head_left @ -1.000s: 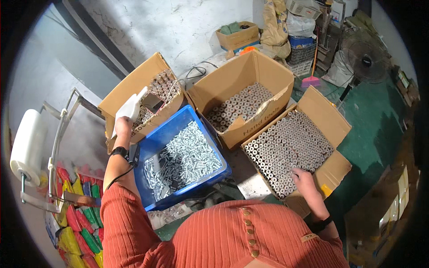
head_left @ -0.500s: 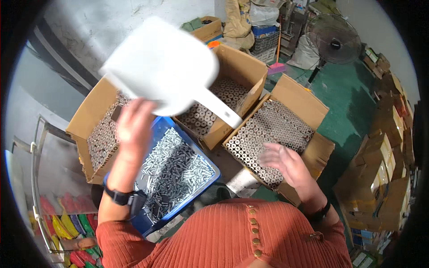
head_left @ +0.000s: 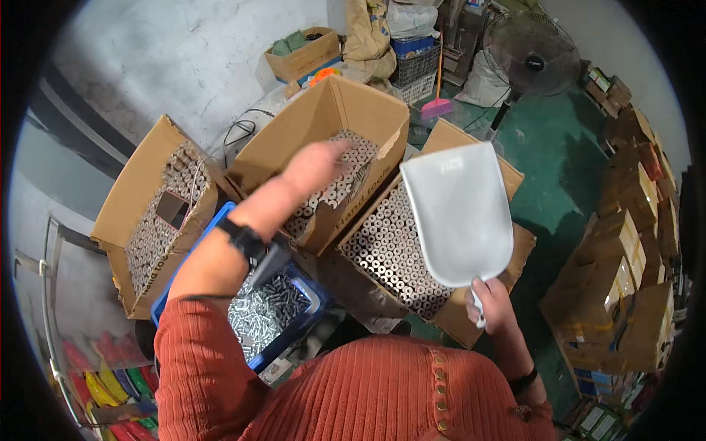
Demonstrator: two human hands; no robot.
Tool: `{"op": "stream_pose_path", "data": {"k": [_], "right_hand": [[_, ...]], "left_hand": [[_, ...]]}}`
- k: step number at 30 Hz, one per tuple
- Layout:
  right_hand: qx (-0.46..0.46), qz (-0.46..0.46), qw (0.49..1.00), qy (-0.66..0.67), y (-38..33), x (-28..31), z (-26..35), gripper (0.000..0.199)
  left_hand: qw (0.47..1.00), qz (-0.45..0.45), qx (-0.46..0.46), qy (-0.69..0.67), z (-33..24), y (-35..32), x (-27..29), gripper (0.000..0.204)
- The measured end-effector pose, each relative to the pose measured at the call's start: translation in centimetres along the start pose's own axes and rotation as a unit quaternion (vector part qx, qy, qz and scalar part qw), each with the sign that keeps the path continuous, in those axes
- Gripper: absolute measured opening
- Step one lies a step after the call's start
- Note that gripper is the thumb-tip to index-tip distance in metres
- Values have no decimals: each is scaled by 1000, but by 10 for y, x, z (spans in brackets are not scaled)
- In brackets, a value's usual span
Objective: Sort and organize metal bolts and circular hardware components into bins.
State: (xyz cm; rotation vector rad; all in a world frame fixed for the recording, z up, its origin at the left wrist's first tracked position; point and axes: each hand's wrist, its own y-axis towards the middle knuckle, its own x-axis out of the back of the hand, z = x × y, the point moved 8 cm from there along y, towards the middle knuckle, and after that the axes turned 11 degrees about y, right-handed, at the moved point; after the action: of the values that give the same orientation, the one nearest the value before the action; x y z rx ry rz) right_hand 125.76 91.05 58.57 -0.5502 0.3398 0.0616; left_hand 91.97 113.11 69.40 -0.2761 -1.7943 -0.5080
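My right hand (head_left: 489, 303) grips the handle of a white plastic scoop (head_left: 456, 212), held blade-up over the right cardboard box (head_left: 515, 257) of upright metal cylinders. My left hand (head_left: 318, 163) is stretched out, fingers apart, over the middle cardboard box (head_left: 323, 110) of the same metal parts and holds nothing. A black watch sits on that wrist. Under my left forearm lies a blue plastic crate (head_left: 294, 331) filled with loose silvery metal pieces.
A third open cardboard box (head_left: 136, 195) of metal parts stands at the left. A black floor fan (head_left: 531, 53) and a pink broom are behind the boxes. Stacked cartons (head_left: 625, 272) line the right side on the green floor. Coloured packets lie at the lower left.
The scoop passed from my left hand to my right, swinging from the left box across to the right box. My left hand let go and reached over the middle box.
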Motion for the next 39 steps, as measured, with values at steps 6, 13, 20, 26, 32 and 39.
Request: {"op": "stream_pose_path", "data": {"k": [6,13,20,26,32,39], "right_hand": [[8,-67,998,-14,-1,42,-32,24],[-46,-204,978,19,-16,56,-29,24],[-46,-245,968,15,8,34,-5,22],[-66,-188,980,-9,32,25,-3,26],[-80,-241,967,-16,31,21,5,21],[-73,-254,963,43,25,32,-3,20]], "left_hand": [[872,305,374,-84,285,-6,-131,34],[862,319,358,167,325,-33,-244,85],[841,263,444,164,368,-78,-284,45],[855,249,412,192,422,-132,-253,54],[872,285,341,207,370,-94,-290,48],[946,237,210,67,289,-13,-287,39]]}}
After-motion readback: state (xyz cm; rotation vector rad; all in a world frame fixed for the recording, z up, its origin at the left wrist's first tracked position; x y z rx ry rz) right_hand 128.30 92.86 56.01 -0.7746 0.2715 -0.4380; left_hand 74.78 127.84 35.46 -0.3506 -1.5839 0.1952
